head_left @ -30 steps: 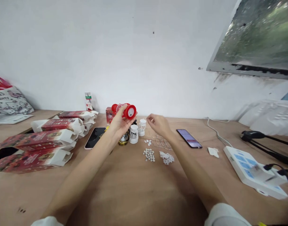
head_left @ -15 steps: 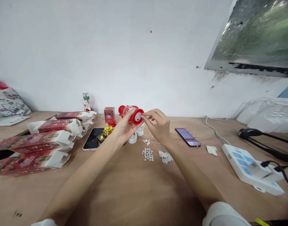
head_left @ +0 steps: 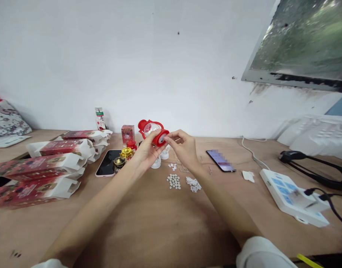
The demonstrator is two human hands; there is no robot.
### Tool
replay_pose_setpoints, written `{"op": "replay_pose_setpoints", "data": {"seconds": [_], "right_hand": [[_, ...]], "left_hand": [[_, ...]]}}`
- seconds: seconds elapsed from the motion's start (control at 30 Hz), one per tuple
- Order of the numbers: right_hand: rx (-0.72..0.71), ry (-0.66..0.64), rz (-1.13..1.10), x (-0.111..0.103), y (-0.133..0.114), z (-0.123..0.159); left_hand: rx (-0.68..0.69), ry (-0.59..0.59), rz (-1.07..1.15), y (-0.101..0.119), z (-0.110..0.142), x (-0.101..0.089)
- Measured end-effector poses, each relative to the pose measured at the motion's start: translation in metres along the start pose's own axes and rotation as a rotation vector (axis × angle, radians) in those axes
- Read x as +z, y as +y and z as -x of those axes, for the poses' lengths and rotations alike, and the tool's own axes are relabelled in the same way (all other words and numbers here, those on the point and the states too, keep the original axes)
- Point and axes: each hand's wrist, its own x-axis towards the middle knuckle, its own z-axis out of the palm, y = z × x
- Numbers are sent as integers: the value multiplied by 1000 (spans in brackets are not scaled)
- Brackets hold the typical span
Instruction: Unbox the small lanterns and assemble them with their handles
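Observation:
A small red lantern (head_left: 151, 127) with a clear body is tilted in the air, its round base turned towards me. My left hand (head_left: 144, 153) is closed around it near the base. At the white centre of that base, the thumb and forefinger of my right hand (head_left: 184, 149) are pinched together; anything between them is too small to make out. Below lie small round button cells (head_left: 174, 181), a heap of white plastic pieces (head_left: 192, 184) and a few more white bits (head_left: 173, 166). Clear plastic cups (head_left: 156, 163) stand partly hidden behind my left hand.
Gold and dark lantern tops (head_left: 126, 152) sit by a phone (head_left: 108, 163) on the left, near a small red box (head_left: 127, 134). Printed cartons (head_left: 39, 165) lie farther left. Another phone (head_left: 220, 160) and a white power strip (head_left: 292, 197) are on the right.
The lantern has tipped so more of its clear body and red handle shows. Both hands stay at its base. The whole view has shifted slightly.

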Motion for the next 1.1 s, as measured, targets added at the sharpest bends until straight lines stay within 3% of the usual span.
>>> {"op": "replay_pose_setpoints", "data": {"seconds": [0.1, 0.3, 0.67, 1.1], "right_hand": [[142, -22, -145, 4, 4, -1], [178, 19, -232, 10, 9, -2], [129, -46, -192, 12, 17, 1], [76, 57, -131, 27, 20, 13]], "left_hand": [[26, 23, 24, -3, 0, 1], [47, 20, 92, -14, 1, 3], [82, 59, 273, -25, 0, 2], [50, 39, 273, -25, -3, 3]]}}
